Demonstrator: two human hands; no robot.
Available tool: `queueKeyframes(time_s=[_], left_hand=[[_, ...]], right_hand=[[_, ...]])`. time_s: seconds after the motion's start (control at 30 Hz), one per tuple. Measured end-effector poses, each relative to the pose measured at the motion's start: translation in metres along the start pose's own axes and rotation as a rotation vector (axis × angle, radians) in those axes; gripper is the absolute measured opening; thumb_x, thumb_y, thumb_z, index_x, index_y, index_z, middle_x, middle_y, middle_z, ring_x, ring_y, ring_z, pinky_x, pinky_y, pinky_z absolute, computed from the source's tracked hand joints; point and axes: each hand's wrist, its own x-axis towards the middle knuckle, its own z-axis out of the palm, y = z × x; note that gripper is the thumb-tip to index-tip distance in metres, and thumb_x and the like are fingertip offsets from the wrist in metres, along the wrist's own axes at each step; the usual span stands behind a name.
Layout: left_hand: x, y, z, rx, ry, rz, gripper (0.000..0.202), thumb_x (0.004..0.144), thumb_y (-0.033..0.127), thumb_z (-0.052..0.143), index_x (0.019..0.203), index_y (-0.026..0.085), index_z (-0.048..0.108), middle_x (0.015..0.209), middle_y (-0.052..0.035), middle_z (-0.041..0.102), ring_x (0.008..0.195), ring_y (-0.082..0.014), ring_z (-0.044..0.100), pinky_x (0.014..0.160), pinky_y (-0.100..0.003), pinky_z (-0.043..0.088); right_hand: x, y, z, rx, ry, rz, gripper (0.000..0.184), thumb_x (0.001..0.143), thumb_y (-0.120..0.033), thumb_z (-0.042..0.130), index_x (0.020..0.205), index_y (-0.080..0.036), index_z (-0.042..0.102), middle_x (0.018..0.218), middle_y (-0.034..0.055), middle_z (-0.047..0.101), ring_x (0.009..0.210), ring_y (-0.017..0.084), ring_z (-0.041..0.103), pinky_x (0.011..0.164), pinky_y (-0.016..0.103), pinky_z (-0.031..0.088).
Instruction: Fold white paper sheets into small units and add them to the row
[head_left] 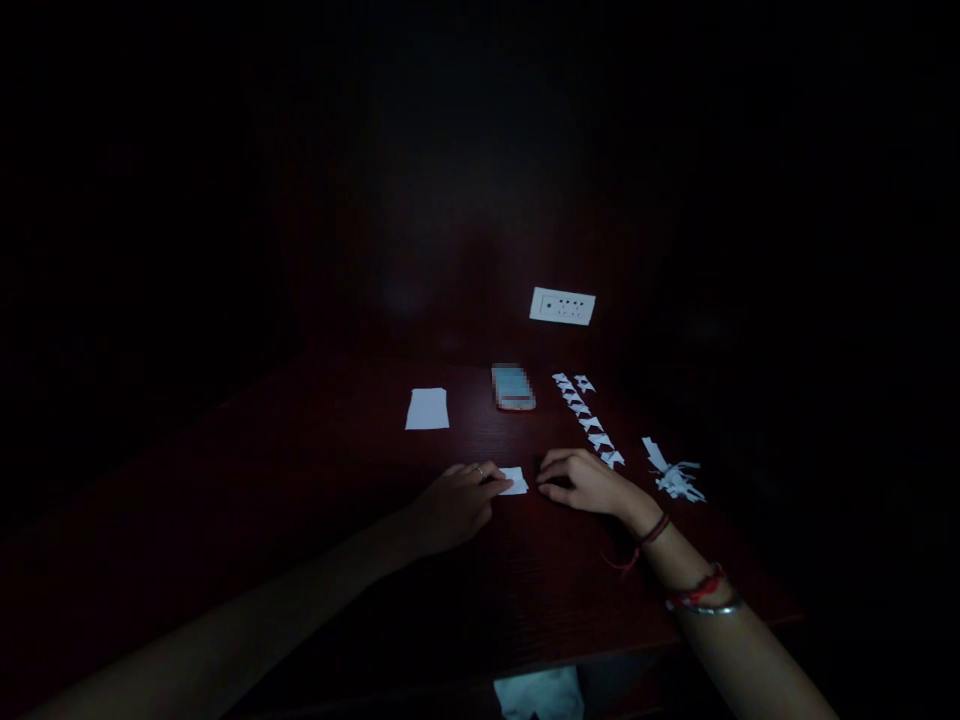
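My left hand (455, 505) has its fingers closed over the left part of a small piece of white paper (515, 481) lying on the dark red table. That paper looks layered or folded, and its left end is hidden under the fingers. Just to its right, my right hand (581, 482) rests near the tabletop, fingers curved and a little apart, with nothing seen between them. Beyond the right hand runs a slanting row of small notched white paper pieces (591, 424). A larger white sheet (427, 409) lies flat to the far left of the paper.
A phone (513, 387) with a lit, blurred screen lies at the back middle. Farther right sits a heap of thin paper strips (679, 482). A white socket panel (562, 306) is on the back wall. Something pale (540, 694) shows below the table's front edge.
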Motion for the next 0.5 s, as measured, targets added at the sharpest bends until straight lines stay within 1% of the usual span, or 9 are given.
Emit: queueKeyframes(time_s=[0.1,0.17,0.23,0.37,0.5], left_hand=[[-0.0003,0.0002,-0.0011,0.0,0.003,0.001,0.039,0.074,0.01,0.039,0.111,0.021,0.042,0.106,-0.0031,0.046,0.094,-0.0168,0.045,0.082,-0.031,0.033],[0.0005,0.0005,-0.0018,-0.004,0.004,0.005,0.038,0.074,0.009,0.039,0.11,0.021,0.042,0.106,-0.0032,0.046,0.094,-0.0169,0.045,0.082,-0.031,0.033],[0.0013,0.0005,-0.002,-0.007,0.006,0.008,0.038,0.074,0.009,0.039,0.11,0.021,0.042,0.106,-0.0033,0.046,0.094,-0.0172,0.045,0.082,-0.032,0.033],[0.0007,-0.0003,-0.0018,0.007,0.009,0.001,0.039,0.073,0.009,0.04,0.111,0.02,0.042,0.107,-0.0044,0.046,0.097,-0.0179,0.043,0.083,-0.032,0.033],[-0.0019,-0.0017,-0.0023,0.004,0.011,-0.011,0.034,0.075,0.011,0.04,0.108,0.019,0.044,0.104,-0.0054,0.046,0.094,-0.0179,0.044,0.083,-0.032,0.033]], right_hand=[[0.0008,-0.0002,0.0002,0.035,0.027,-0.036,0.029,0.077,-0.025,0.046,0.104,-0.02,0.055,0.094,0.0041,0.054,0.084,0.013,0.051,0.075,0.023,0.038],[0.002,-0.0032,0.001,0.031,-0.007,-0.063,0.03,0.077,-0.026,0.046,0.106,-0.021,0.053,0.096,0.0037,0.052,0.084,0.013,0.051,0.076,0.023,0.038],[0.0029,-0.0059,0.002,0.009,-0.045,-0.069,0.029,0.077,-0.025,0.046,0.104,-0.021,0.055,0.096,0.0033,0.051,0.083,0.012,0.051,0.075,0.022,0.038],[0.0029,-0.0081,0.0019,-0.036,-0.055,-0.05,0.027,0.076,-0.023,0.047,0.1,-0.019,0.057,0.094,0.0034,0.052,0.082,0.013,0.051,0.074,0.022,0.038],[0.0023,-0.0069,-0.0015,-0.053,-0.012,0.011,0.02,0.078,-0.023,0.043,0.083,-0.017,0.062,0.081,0.0029,0.054,0.072,0.012,0.051,0.067,0.022,0.039]])
